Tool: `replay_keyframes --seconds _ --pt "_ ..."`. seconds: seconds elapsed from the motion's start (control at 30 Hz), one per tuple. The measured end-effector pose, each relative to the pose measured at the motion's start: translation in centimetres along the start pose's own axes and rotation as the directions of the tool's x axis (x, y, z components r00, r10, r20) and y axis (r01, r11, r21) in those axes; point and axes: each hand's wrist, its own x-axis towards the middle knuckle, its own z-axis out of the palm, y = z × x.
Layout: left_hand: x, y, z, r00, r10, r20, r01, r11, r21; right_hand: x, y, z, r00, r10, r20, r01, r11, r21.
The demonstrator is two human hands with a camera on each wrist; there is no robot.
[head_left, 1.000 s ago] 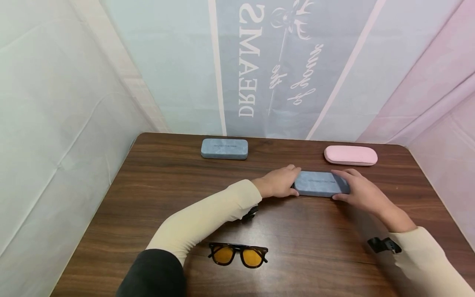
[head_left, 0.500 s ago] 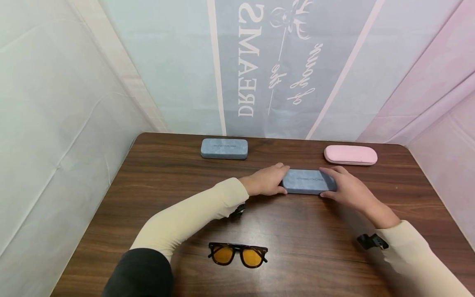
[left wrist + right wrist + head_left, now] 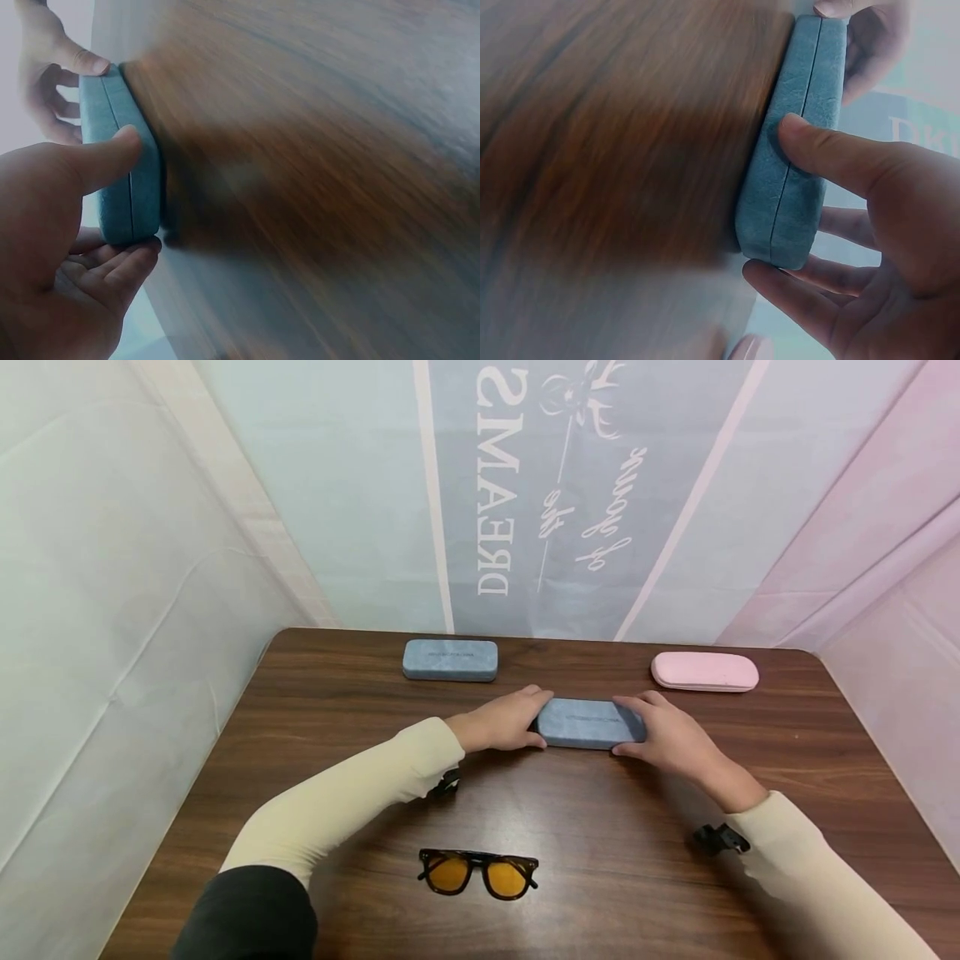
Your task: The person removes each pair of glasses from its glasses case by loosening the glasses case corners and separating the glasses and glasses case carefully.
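Observation:
Both hands grip one blue glasses case (image 3: pixel 588 723), one at each end, close over the wooden table. My left hand (image 3: pixel 504 720) holds its left end, thumb on the near side and fingers round the end. At the right end my right hand (image 3: pixel 675 737) pinches it between thumb and fingers. The case is closed; in the left wrist view the seam of the case (image 3: pixel 120 180) runs along its side, and in the right wrist view the thumb presses on that seam of the case (image 3: pixel 791 180).
A second blue glasses case (image 3: pixel 450 660) lies at the back left of the table (image 3: pixel 330 727). A pink glasses case (image 3: pixel 705 671) lies at the back right. Sunglasses (image 3: pixel 477 874) with orange lenses lie near the front. Cloth (image 3: pixel 375 527) hangs behind the table.
Both hands have moved left together, carrying the blue glasses case from near the pink one toward the table's middle. The other case, the pink case and the sunglasses stay in place.

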Motion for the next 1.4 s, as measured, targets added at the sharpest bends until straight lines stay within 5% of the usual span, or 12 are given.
replay_keyframes --seconds 0.77,1.17,1.4 --pt "-2.7 -3.8 0.3 0.995 -0.002 -0.101 -0.019 0.978 -0.207 1.7 -1.9 1.6 0.996 -0.066 -0.062 0.066 0.998 0.004" --pt "-1.9 -4.2 1.5 0.987 0.004 -0.161 -0.047 0.963 -0.267 2.3 -1.7 2.0 0.995 -0.098 -0.026 0.100 0.991 0.084" --pt "-1.6 -4.6 2.0 0.980 0.012 -0.199 -0.064 0.965 -0.255 2.3 -1.4 1.5 0.979 -0.205 0.016 0.204 0.978 0.032"
